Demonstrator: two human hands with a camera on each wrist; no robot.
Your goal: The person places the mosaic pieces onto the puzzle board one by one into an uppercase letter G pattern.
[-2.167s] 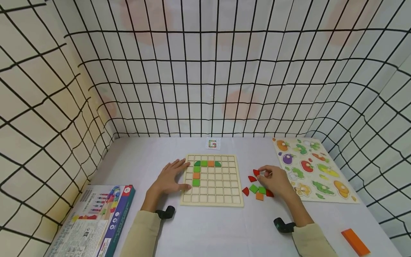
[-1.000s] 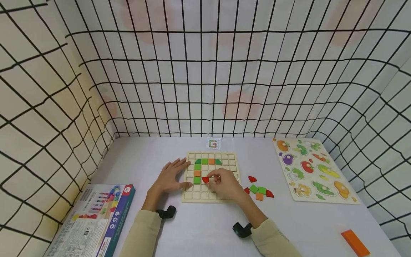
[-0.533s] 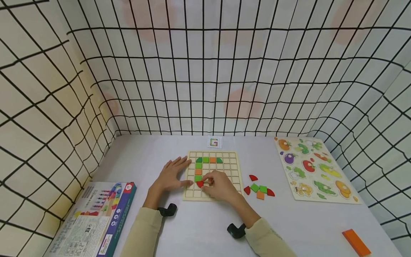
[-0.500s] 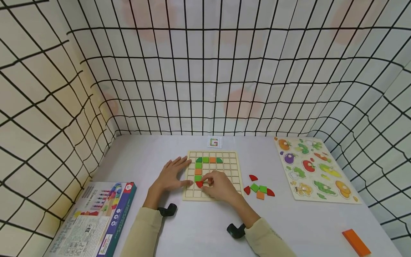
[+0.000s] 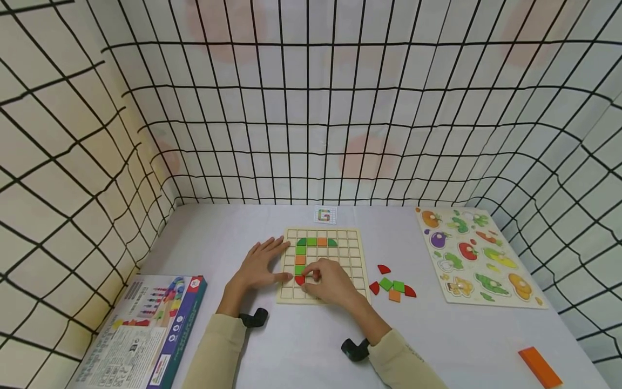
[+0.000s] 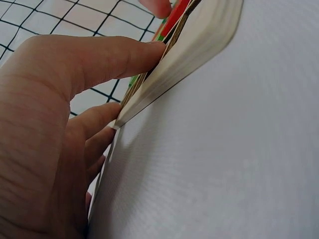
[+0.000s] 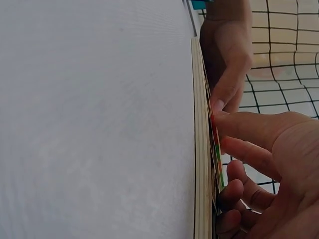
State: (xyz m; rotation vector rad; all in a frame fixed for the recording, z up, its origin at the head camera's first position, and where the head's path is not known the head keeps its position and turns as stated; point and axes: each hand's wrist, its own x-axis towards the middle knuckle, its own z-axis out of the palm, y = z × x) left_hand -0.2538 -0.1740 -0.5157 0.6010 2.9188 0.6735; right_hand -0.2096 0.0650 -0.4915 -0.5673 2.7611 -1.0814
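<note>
A pale wooden grid board (image 5: 340, 281) lies mid-table. Green and orange square tiles run along its top row and left column, with dark green quarter-circle tiles at both ends of the row. My left hand (image 5: 259, 266) rests at the board's left edge, fingers spread, the thumb on the rim in the left wrist view. My right hand (image 5: 332, 282) pinches a red quarter-circle tile (image 5: 299, 280) between thumb and index finger. That tile lies just below the lowest green square (image 5: 299, 269). Part of the board is hidden under the right hand.
Several loose tiles lie right of the board, among them an orange square (image 5: 394, 296) and a red quarter-circle (image 5: 384, 269). A pattern card (image 5: 325, 215) sits behind the board. A vegetable puzzle (image 5: 481, 259), an orange block (image 5: 540, 367) and a box (image 5: 141, 329) stand around.
My right hand took a red quarter-circle tile from the loose pile and carried it left onto the board, then shifted it slightly into the left column. The left hand stays put.
</note>
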